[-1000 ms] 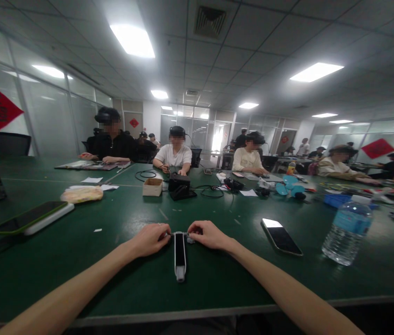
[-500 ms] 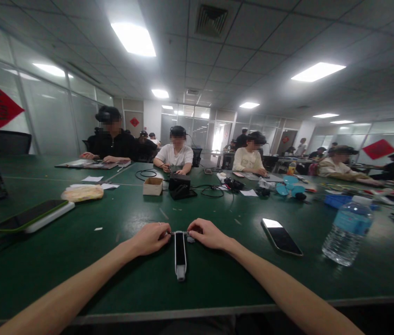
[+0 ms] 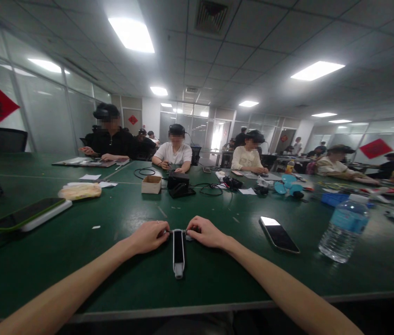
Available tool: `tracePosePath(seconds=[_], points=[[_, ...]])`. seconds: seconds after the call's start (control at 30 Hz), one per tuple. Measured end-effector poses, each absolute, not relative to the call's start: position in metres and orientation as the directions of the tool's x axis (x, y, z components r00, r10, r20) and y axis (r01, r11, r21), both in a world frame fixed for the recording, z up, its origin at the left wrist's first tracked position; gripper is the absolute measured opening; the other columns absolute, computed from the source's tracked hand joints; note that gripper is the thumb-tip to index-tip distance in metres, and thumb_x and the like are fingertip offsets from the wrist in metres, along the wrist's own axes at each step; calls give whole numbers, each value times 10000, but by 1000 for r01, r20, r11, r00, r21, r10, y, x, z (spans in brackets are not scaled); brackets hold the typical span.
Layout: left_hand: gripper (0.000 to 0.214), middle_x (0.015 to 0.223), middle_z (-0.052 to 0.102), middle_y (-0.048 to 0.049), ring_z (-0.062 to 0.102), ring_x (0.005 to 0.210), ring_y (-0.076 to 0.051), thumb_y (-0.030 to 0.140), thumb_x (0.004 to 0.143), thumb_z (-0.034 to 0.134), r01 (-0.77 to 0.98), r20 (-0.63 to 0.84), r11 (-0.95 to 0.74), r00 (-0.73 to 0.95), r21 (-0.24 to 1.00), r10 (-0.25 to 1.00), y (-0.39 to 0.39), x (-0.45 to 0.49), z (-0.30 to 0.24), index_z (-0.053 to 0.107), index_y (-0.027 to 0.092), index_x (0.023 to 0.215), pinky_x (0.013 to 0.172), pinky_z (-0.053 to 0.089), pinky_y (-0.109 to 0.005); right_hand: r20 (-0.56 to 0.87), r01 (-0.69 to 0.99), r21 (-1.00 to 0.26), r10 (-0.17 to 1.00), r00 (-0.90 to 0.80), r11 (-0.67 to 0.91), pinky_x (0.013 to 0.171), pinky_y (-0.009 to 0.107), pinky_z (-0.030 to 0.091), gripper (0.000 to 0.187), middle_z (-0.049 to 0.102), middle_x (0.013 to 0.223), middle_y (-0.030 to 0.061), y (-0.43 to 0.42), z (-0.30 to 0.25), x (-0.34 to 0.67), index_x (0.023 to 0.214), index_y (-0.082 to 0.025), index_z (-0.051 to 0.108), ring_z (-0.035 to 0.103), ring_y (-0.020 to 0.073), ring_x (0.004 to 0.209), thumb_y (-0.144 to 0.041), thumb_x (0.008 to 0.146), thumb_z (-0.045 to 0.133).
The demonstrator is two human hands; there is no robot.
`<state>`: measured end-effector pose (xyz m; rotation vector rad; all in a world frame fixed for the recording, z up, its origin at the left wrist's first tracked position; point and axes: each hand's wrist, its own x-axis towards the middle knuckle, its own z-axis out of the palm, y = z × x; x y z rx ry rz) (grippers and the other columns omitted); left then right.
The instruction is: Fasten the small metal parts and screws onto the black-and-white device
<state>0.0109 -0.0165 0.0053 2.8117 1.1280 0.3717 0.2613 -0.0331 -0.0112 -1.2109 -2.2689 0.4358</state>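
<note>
Left hand point(image 3: 150, 237) and right hand point(image 3: 208, 232) curled beside far end of white-framed device point(image 3: 179, 251); what they grasp, cannot tell.

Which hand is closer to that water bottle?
Right. The right hand is to the left of the water bottle, with a phone lying between them; the left hand is farther off, beyond the slim white-edged device.

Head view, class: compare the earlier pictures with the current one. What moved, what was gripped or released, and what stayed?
The whole scene sits slightly left and higher, seemingly from head movement; no grip or release shows. The left hand and right hand stay at the white-and-black device's far end; the water bottle stays put.
</note>
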Motion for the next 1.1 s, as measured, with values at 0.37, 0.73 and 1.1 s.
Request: tracePosePath(seconds=[0.37, 0.73, 1.1], points=[[188, 786, 650, -26, 601, 704, -185, 303, 907, 448, 669, 199, -726, 698, 163, 688, -13, 9, 1, 600, 202, 950, 625, 391, -270, 355, 647, -513, 826, -438, 564, 717, 273, 479, 102, 571, 1023, 44, -31, -15, 261, 868, -183, 651, 561, 139, 835, -275, 868, 606], [209, 787, 656, -31, 599, 696, -179, 298, 900, 427, 668, 199, -726, 699, 163, 687, -17, 11, 6, 602, 193, 945, 633, 407, -277, 382, 647, -514, 825, -416, 563, 780, 291, 487, 78, 568, 1039, 47, -30, -16, 260, 868, -174, 648, 564, 148, 907, -221, 873, 587], [204, 800, 657, -37, 608, 716, -191, 286, 901, 437, 670, 198, -728, 701, 144, 685, -16, 11, 5, 609, 191, 956, 642, 406, -281, 439, 648, -451, 785, -437, 614, 894, 317, 463, 298, 577, 1024, 55, -30, -17, 260, 846, -167, 682, 555, 161, 978, 41, 745, 495]])
